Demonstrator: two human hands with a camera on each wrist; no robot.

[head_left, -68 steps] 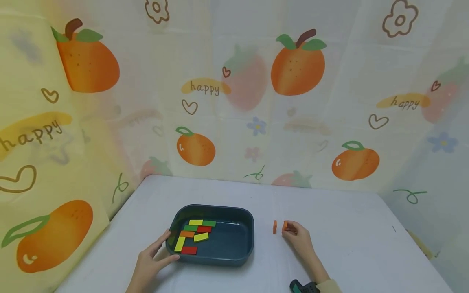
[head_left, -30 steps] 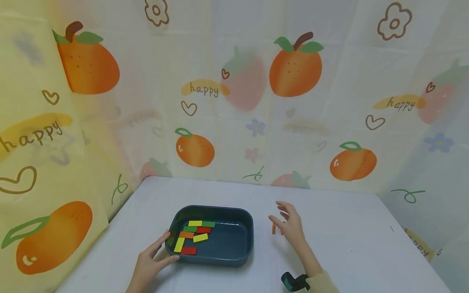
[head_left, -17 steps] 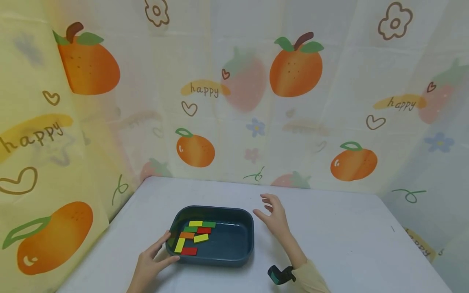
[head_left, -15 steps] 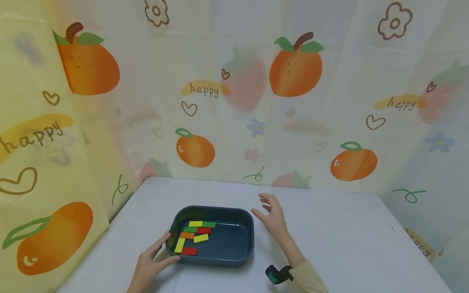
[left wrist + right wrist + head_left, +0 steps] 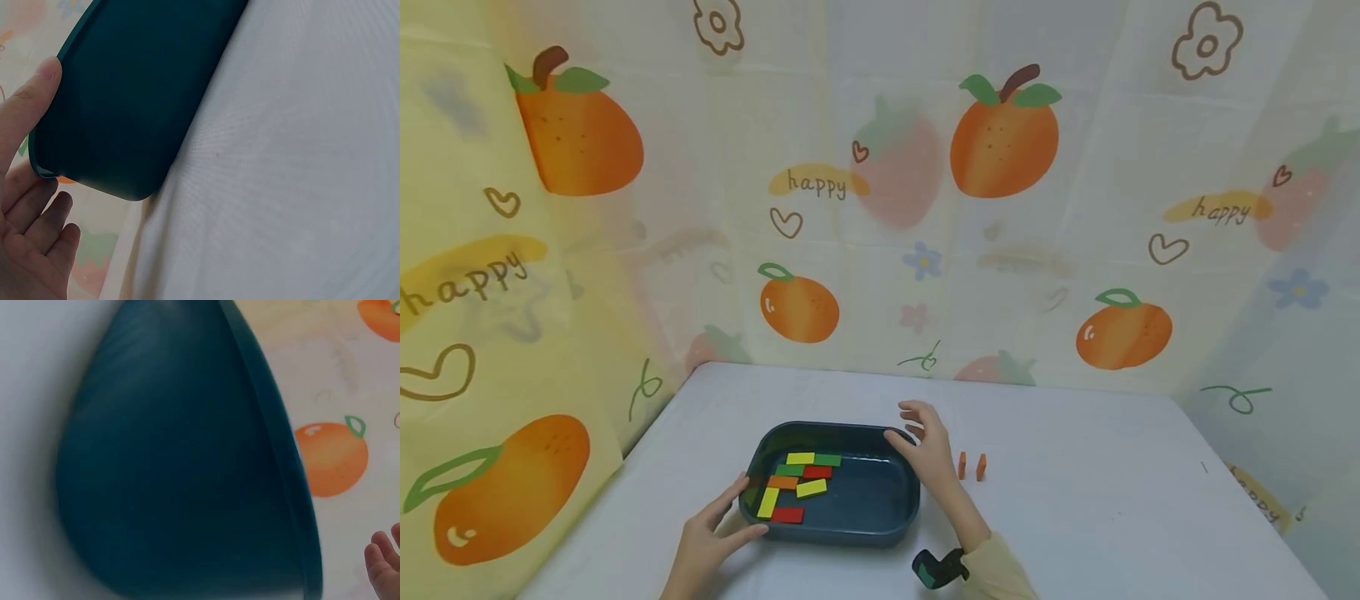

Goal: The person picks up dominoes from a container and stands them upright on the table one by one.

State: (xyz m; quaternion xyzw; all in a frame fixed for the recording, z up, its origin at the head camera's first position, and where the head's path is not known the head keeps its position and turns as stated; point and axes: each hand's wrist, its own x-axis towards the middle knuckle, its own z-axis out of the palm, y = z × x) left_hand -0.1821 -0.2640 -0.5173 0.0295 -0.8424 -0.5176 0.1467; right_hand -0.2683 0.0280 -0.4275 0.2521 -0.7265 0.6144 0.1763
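Observation:
A dark teal rectangular dish [image 5: 842,538] sits on the table, with several flat domino-like blocks lying in its left half, among them a yellow block [image 5: 811,488], a red block [image 5: 787,515] and an orange block [image 5: 783,482]. My left hand [image 5: 706,533] holds the dish by its near left corner, thumb on one wall and index finger round the other. Over the far right corner of the rim, my right hand [image 5: 928,450] is spread with nothing in it. Just right of it, two orange dominoes [image 5: 981,467] stand on edge, side by side and apart.
A white cloth covers the table [image 5: 1097,500]. Behind it hangs a fruit-printed curtain [image 5: 880,275], with a yellower panel [image 5: 482,333] on the left. A dark wrist camera [image 5: 938,569] is strapped to my right wrist near the dish.
My right hand has let go of the second orange domino, left it standing beside the other, and moved left to the dish's far right corner. The left hand has stayed put.

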